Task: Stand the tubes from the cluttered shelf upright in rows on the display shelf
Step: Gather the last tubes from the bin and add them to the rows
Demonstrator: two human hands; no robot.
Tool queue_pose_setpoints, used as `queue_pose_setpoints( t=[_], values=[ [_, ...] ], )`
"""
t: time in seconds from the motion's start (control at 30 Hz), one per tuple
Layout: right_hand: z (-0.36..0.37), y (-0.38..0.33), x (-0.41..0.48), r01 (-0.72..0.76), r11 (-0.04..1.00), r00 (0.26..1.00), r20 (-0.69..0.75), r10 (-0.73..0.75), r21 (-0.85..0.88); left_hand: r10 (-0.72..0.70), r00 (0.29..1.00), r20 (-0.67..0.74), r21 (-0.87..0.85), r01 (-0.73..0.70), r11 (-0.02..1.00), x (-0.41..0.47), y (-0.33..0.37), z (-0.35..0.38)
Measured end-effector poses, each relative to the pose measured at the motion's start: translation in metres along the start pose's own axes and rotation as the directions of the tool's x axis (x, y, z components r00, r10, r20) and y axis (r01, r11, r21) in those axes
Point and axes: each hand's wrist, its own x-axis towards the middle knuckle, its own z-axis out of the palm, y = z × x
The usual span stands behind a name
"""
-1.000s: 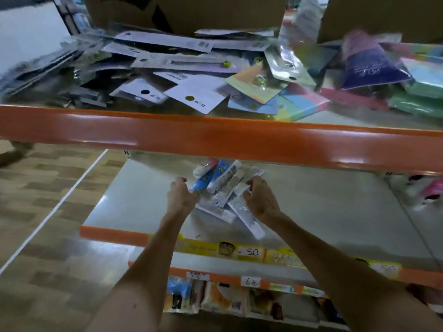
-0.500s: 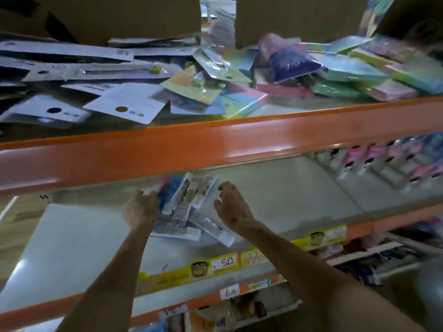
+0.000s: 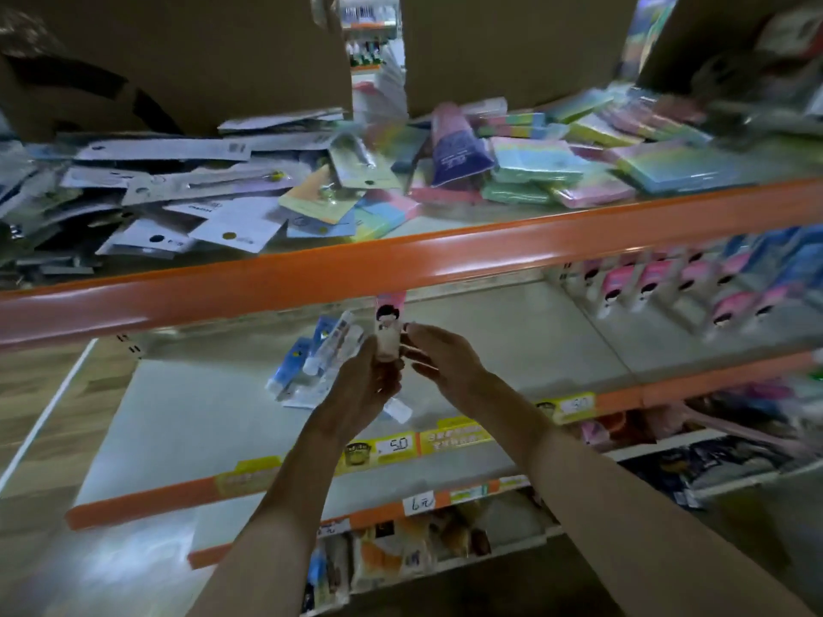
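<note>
My left hand (image 3: 363, 385) grips a pink tube (image 3: 389, 325) with a cartoon face, held upright with its white cap down, just under the orange beam. My right hand (image 3: 445, 360) is at the tube's right side, and its thumb and fingertips pinch the cap end. Left of my hands, a small pile of blue and white tubes (image 3: 316, 356) lies flat on the grey shelf (image 3: 187, 416). One white tube end (image 3: 397, 410) sticks out from below my left wrist. Rows of upright pink tubes (image 3: 668, 282) stand on the display shelf (image 3: 632, 345) to the right.
An orange beam (image 3: 401, 264) runs just above my hands. The shelf above it is heaped with carded packets (image 3: 178, 202) and pastel packs (image 3: 556, 167), with cardboard boxes behind. Yellow price tags (image 3: 392, 447) line the shelf edge. Packaged goods fill the lower shelf (image 3: 392, 558).
My hands were on the flat pile; they have since lifted one pink tube upright between them. The view has swung right, bringing the rows of standing tubes into sight.
</note>
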Motion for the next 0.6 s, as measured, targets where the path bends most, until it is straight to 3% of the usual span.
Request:
queue_pose_setpoints(
  t=[0.2,0.37,0.43,0.5,0.6],
  values=[
    [-0.079,-0.009,-0.022,-0.08,0.995,0.994,-0.078,0.075,-0.066,-0.173,0.985,0.021,0.194,0.166,0.967,-0.026,-0.043,0.063],
    [-0.123,0.0,-0.039,-0.033,0.991,0.999,-0.032,0.029,-0.128,-0.161,0.984,-0.08,0.339,0.178,0.924,-0.038,-0.066,0.093],
    [-0.124,0.004,-0.039,-0.025,0.993,0.999,-0.041,0.02,-0.12,-0.063,0.982,-0.18,0.425,0.136,0.895,-0.038,-0.065,0.087],
    [-0.124,0.006,-0.034,-0.013,0.989,0.997,-0.071,0.002,-0.144,0.122,0.936,-0.331,0.572,0.096,0.815,-0.031,-0.061,0.065],
    [-0.128,0.001,-0.021,0.004,0.971,0.996,-0.082,-0.025,-0.238,0.381,0.843,-0.38,0.846,0.151,0.511,-0.017,-0.051,0.026]
  ],
)
